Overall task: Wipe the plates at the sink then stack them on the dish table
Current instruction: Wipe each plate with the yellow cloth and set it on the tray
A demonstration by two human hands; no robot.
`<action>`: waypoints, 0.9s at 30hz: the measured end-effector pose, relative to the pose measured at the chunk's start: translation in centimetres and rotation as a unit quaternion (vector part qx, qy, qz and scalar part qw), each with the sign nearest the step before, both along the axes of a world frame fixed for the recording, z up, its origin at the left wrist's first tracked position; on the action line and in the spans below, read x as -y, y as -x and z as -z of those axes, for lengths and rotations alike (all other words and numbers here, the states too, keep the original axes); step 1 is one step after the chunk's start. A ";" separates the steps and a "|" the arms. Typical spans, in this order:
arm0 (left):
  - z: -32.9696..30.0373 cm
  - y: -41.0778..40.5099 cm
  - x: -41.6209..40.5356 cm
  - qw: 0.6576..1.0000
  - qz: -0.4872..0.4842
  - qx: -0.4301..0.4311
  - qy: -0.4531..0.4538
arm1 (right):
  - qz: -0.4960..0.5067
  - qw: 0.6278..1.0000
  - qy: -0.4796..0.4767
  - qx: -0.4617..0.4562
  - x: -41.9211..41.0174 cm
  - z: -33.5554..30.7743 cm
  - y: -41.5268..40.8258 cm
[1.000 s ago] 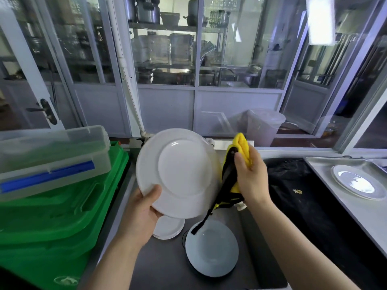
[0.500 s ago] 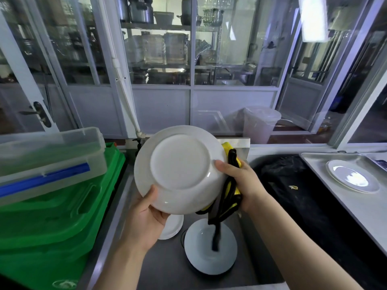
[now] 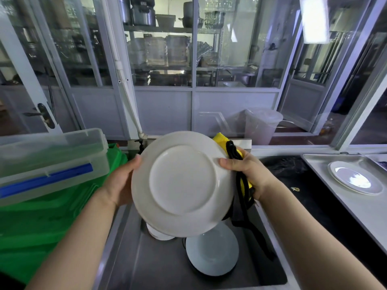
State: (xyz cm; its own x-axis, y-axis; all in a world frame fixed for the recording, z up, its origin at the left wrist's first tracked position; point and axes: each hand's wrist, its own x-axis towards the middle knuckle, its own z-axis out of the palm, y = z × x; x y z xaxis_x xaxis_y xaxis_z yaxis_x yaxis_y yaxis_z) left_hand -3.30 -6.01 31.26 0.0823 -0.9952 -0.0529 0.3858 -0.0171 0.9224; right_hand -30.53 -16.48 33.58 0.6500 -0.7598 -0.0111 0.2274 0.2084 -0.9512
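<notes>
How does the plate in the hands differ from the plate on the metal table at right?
The held plate is tilted up, underside toward the camera, gripped by the left hand and right hand; the table plate lies flat, face up, untouched. The held one hangs over the sink. Both are round and white.
</notes>
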 end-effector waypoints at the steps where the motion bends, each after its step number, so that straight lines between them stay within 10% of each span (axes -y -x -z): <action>1: -0.7 0.2 0.0 0.999 0.015 0.032 -0.009 | 0.007 1.000 0.001 -0.008 0.1 0.0 -0.1; 9: -1.2 1.3 -0.3 0.986 -0.091 0.138 0.017 | 0.247 0.896 0.285 -0.236 -0.2 -0.2 -1.7; 27: 0.0 6.9 2.2 0.938 -0.315 -0.099 0.104 | 0.340 0.596 0.655 -0.316 -5.1 2.2 -4.3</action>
State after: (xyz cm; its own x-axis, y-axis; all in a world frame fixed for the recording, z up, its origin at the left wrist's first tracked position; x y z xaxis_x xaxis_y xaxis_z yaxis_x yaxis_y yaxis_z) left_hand -10.23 -8.16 31.26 0.6665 -0.7431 0.0607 0.4235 0.4443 0.7894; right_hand -26.20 -11.39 31.43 0.3677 -0.4705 0.8022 -0.6547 -0.7436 -0.1360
